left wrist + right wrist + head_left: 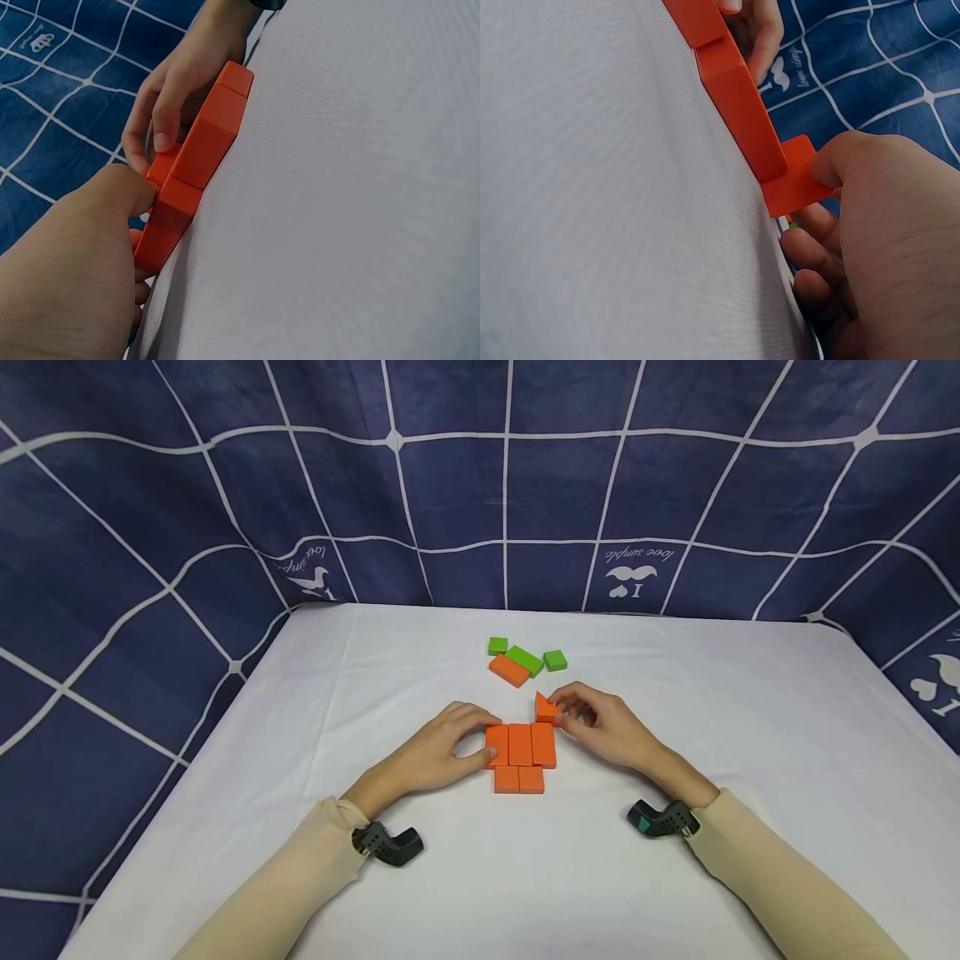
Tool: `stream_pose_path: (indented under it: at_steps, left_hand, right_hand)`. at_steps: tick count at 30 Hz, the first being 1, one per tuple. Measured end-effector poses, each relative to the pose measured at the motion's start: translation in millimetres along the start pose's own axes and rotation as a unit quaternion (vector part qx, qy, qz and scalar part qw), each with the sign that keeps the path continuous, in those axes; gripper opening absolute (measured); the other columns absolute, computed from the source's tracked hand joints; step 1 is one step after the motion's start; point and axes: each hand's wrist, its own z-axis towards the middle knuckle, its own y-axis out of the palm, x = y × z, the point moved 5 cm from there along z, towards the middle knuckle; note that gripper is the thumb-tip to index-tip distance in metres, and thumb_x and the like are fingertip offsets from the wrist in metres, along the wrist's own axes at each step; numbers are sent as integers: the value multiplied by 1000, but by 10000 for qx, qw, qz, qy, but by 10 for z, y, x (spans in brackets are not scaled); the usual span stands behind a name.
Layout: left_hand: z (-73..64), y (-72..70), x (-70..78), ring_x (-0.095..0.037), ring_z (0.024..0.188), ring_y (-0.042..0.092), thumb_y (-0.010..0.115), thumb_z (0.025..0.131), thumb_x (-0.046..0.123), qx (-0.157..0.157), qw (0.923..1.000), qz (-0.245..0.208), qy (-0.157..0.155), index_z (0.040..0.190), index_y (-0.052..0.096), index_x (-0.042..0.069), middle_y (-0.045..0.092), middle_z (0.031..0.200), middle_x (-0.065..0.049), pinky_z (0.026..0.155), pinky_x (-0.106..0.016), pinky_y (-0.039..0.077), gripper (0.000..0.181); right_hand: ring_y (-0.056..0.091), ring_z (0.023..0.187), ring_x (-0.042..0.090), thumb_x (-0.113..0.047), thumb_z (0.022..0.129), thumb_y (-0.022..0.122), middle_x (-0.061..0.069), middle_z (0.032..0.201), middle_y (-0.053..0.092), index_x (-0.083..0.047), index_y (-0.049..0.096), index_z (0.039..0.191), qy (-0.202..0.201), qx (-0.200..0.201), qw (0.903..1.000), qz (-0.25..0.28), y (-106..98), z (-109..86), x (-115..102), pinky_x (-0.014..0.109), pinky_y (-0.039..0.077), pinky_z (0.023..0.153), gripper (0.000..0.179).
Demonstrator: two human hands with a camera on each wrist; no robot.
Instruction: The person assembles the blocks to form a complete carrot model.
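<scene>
Three upright-set orange rectangular blocks [520, 745] lie side by side on the white table, with two small orange square blocks [507, 779] against their near edge. My left hand [442, 747] holds the leftmost rectangular block [495, 737], thumb on its near left corner and forefinger at its far edge. Between thumb and fingers, my right hand [607, 727] pinches an orange triangular block [545, 710] at the far end of the rightmost rectangle. The right wrist view shows this triangular block [791, 184] right beside the row's end.
Beyond the row lie another orange rectangular block [509, 671], a green rectangular block [524, 661] and two small green blocks, one left [497, 646] and one right [555, 660]. A blue gridded cloth [450, 485] hangs behind the white-covered table [750, 735].
</scene>
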Motion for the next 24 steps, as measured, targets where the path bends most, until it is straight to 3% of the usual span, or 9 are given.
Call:
stream_pose_path:
  at_steps: [24]
  left_hand:
    - [1,7,-12,-15,131,50,69,97,32,8,10000,-34,2,136,64,18,61,135,3,115,-40,43,42]
  right_hand:
    - [58,79,15,-9,95,69,-3,94,68,-16,67,122,9,20,10000,42,-6,-1,0,23,47,68,28]
